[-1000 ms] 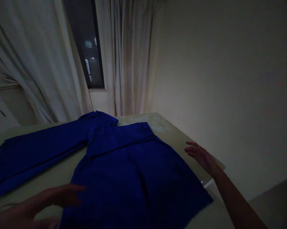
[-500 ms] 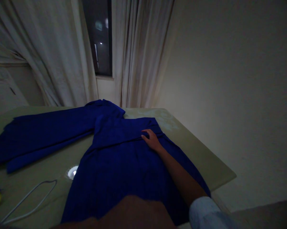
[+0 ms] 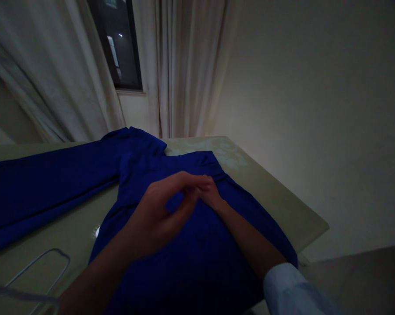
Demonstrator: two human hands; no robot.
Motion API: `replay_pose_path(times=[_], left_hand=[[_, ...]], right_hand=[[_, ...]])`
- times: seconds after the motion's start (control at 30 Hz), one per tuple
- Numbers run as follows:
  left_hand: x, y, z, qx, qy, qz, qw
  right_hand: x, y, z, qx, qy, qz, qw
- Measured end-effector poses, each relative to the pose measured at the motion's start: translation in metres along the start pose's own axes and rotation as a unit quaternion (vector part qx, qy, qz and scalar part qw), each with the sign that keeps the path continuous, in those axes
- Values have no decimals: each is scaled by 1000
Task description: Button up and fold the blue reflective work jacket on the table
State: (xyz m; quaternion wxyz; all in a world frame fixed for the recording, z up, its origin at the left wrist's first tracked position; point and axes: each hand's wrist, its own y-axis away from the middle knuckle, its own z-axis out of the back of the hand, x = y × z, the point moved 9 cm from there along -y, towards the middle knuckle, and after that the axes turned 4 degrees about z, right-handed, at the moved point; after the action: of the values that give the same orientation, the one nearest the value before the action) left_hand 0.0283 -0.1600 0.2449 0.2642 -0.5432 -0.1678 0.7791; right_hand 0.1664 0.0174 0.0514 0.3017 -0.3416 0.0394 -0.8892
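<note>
A deep blue dress (image 3: 191, 245) with a waist seam and a long sleeve (image 3: 53, 175) lies spread over the table. My left hand (image 3: 164, 210) is above the waist area, its fingers curved forward and the thumb apart from them, with nothing visible between. Its fingertips overlap my right hand (image 3: 212, 192) in the view; whether the two touch, I cannot tell. The right hand rests at the right side of the waist, its fingers hidden behind the left ones.
The pale green table (image 3: 269, 188) has a free corner on the right, beside a plain wall (image 3: 299, 109). A thin pale cord or wire loop (image 3: 58, 250) lies at the lower left. A small shiny white object (image 3: 96, 231) sits by the skirt. Curtains (image 3: 181, 65) hang behind.
My left hand has come up from the bottom edge to the waist, beside the right hand, which has stayed on the dress. The view has shifted slightly.
</note>
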Motion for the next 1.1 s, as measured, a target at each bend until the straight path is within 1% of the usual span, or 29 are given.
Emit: replay_pose_path(times=[0.03,0.07,0.1,0.13,0.17,0.2,0.23,0.27,0.3,0.37,0.4,0.47,0.53,0.57,0.63,0.67,0.73,0.77,0.8,0.83,0.87,0.9,0.93,1.0,1.03,1.07,1.1], left_hand=[[34,-9,-9,9,-61,29,998],[71,-15,-13,-1,-126,69,990],[106,-17,-16,-12,-195,109,975],[137,-16,-19,-10,-252,136,958],[162,-14,-25,12,-298,146,943],[182,-9,-31,42,-339,153,927],[196,-4,-35,67,-368,157,914],[206,1,-37,85,-388,159,904],[211,6,-38,94,-402,161,897],[212,12,-35,93,-414,162,891],[211,13,-35,93,-418,160,889],[210,14,-36,91,-408,158,894],[212,13,-36,84,-387,159,904],[213,12,-33,75,-376,163,909],[217,9,-18,49,-363,177,913],[217,6,-5,27,-362,188,913],[214,2,28,-42,-368,216,903],[209,1,43,-74,-379,223,895],[201,-1,54,-98,-395,220,887],[192,-3,57,-108,-415,207,880],[182,-6,52,-96,-437,183,876],[172,-8,38,-63,-456,152,874],[165,-10,21,-21,-469,125,874],[157,-10,-10,53,-465,99,878],[157,-10,-16,67,-447,104,886],[157,-11,-9,50,-424,125,895],[159,-11,11,-4,-401,160,902]], right_hand=[[3,-1,2,0,21,6,1000],[7,-1,4,0,58,23,998],[13,0,7,0,101,50,994],[20,1,9,0,135,82,987],[27,4,10,-1,161,115,980],[33,6,12,-8,174,144,974],[36,9,15,-18,171,161,972],[37,11,18,-34,159,166,973],[34,12,22,-51,147,159,975],[24,13,28,-81,134,121,980],[18,13,29,-83,135,100,982],[7,11,25,-61,147,67,985],[0,10,21,-32,155,54,986],[-3,9,22,-29,155,52,986],[-6,9,30,-52,153,46,986],[-8,10,35,-71,155,38,985],[-13,10,46,-109,167,5,980],[-13,10,49,-123,168,-14,978],[-12,9,51,-132,158,-28,978],[-6,9,49,-138,131,-32,981],[3,8,46,-143,90,-21,985],[16,7,41,-143,37,3,989],[31,8,34,-135,-21,37,990],[61,12,20,-101,-124,109,981],[71,16,14,-81,-159,135,974],[76,20,11,-67,-180,150,970],[75,24,10,-63,-185,154,969]])
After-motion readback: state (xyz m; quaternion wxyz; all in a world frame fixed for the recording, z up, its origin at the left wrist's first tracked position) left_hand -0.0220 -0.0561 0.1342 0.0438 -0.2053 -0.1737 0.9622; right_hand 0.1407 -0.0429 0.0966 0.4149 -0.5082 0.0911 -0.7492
